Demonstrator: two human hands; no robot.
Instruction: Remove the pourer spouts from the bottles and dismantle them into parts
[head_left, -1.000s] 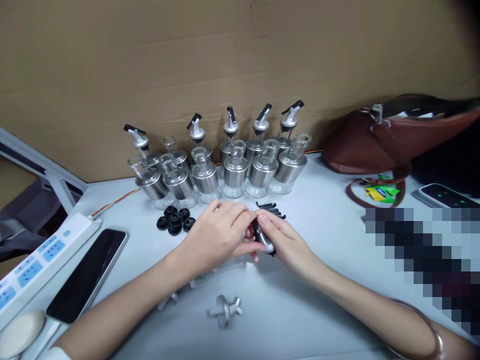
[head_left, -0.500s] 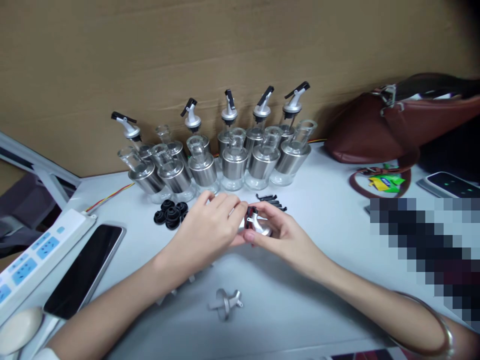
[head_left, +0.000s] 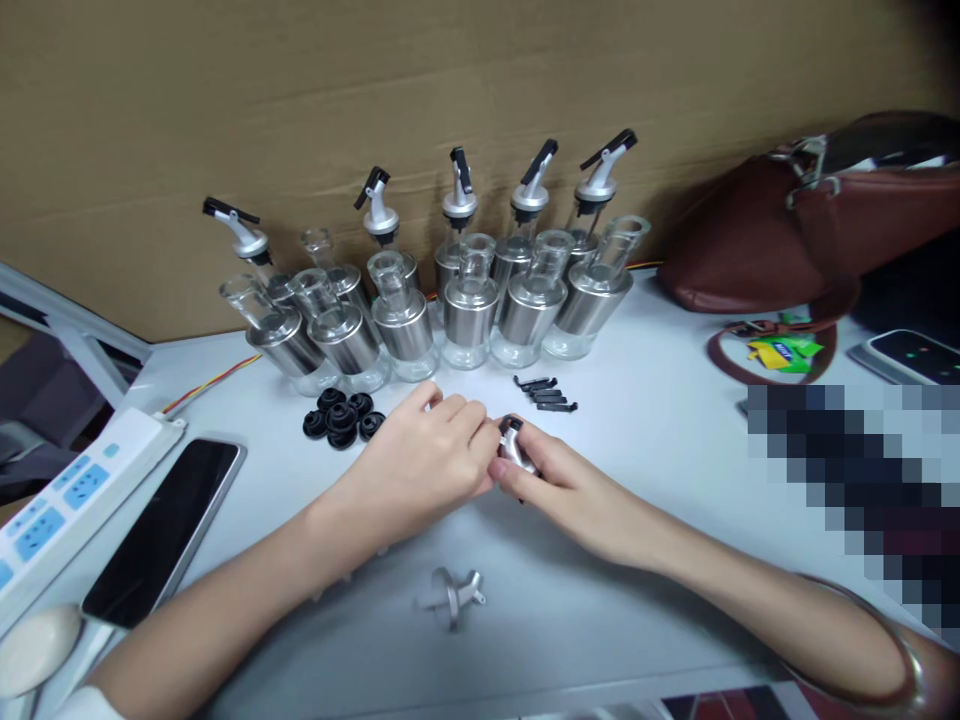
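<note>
Basically, head view: spout (head_left: 517,450) sits in right hand (head_left: 562,478), thumb and fingers pinched on it. Left hand (head_left: 431,445) is right beside it, fingers curled (grip hidden, can't tell opening or hold). Levers (head_left: 547,396) lie beyond.

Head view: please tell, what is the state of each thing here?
Front bottles: upright, open
Rear bottles: five with pourers, one open
Held pourer: gripped by right hand
Silver spout: lying sideways, no lever
Black levers: loose
Black stoppers: loose, clustered
Smartphone: screen dark
Brown handbag: open
</note>
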